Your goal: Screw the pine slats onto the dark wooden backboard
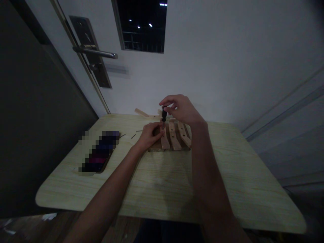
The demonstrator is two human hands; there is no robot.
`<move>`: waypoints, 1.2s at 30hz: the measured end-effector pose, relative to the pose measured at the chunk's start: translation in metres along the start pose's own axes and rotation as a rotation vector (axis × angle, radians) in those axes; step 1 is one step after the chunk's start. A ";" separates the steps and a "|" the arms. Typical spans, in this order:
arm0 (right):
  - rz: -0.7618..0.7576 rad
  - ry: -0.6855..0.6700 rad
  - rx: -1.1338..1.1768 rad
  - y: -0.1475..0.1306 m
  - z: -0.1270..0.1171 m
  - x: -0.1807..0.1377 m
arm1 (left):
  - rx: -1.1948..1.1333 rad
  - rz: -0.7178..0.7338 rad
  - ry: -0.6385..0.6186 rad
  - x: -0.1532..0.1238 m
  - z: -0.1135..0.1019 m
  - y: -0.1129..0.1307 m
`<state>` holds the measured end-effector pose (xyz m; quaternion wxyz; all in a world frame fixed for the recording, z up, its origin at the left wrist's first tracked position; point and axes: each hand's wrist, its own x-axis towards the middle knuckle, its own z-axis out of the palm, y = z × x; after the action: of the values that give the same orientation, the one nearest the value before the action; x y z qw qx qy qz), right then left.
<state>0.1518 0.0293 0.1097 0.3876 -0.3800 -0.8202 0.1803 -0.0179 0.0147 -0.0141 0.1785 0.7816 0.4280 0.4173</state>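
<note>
A small wooden assembly of several slats (173,136) lies on the pale wooden table (164,182) near its far edge. My right hand (181,109) pinches the dark handle of a small screwdriver (164,116), held upright with its tip down on the left slat. My left hand (149,135) rests on the left side of the assembly, fingers curled against the slat beside the screwdriver tip; whether it holds a screw is hidden.
A dark phone-like object (100,153) lies on the table's left part. A few small screws (133,135) lie between it and the slats. Loose wooden pieces (143,113) lie at the far edge against the white wall. A door with a metal handle (96,51) stands at the left.
</note>
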 end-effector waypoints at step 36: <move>0.075 -0.094 -0.033 -0.002 -0.001 -0.001 | 0.017 0.025 0.006 0.000 0.000 0.000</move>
<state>0.1522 0.0275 0.1112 0.3352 -0.4080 -0.8257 0.1987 -0.0177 0.0153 -0.0144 0.1652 0.7870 0.4225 0.4182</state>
